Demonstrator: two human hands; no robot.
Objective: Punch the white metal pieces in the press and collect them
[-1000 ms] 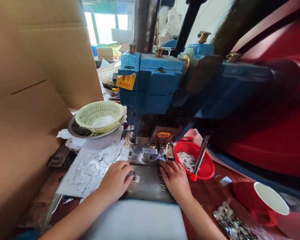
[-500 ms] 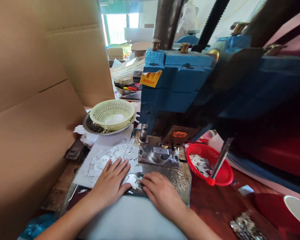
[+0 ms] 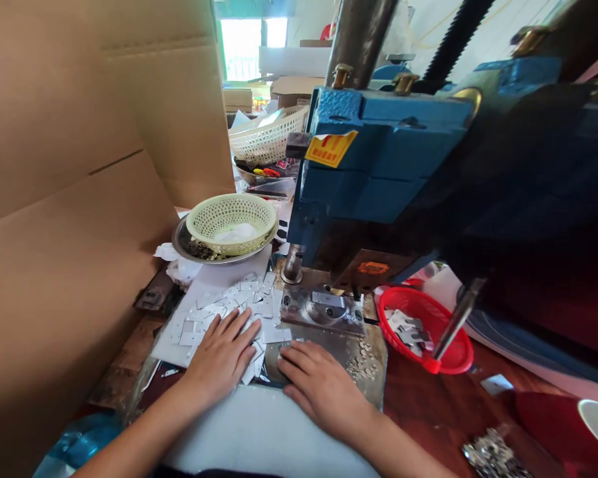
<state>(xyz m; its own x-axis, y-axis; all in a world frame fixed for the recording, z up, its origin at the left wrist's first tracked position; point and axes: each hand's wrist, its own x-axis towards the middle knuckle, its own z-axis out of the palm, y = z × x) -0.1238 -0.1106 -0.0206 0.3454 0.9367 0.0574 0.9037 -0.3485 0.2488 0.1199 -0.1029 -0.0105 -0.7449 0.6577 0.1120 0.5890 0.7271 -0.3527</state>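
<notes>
My left hand (image 3: 220, 358) lies flat, fingers spread, on a heap of thin silvery metal plates (image 3: 246, 295), with several plates under and beside its thumb. My right hand (image 3: 323, 388) rests palm down, fingers stretched out and slightly bent, on the metal base (image 3: 299, 336) of a blue press (image 3: 379, 159). Near its fingertips lies the edge of the plates; whether a piece is under them is hidden. Behind the hands, a single plate (image 3: 327, 300) sits on the die block (image 3: 299, 309) below the press head.
Small round scraps (image 3: 363, 362) lie on the base's right side. A red basket (image 3: 461, 345) holds metal pieces, with a lever handle (image 3: 458, 318) across it. A pale green basket (image 3: 232, 209) stands in a metal bowl behind the plates. Cardboard (image 3: 74, 265) walls the left.
The view has shifted slightly. My left hand has drawn a little to the left, and the plates that lay between my hands are now nearer to it, baring some of the metal base.
</notes>
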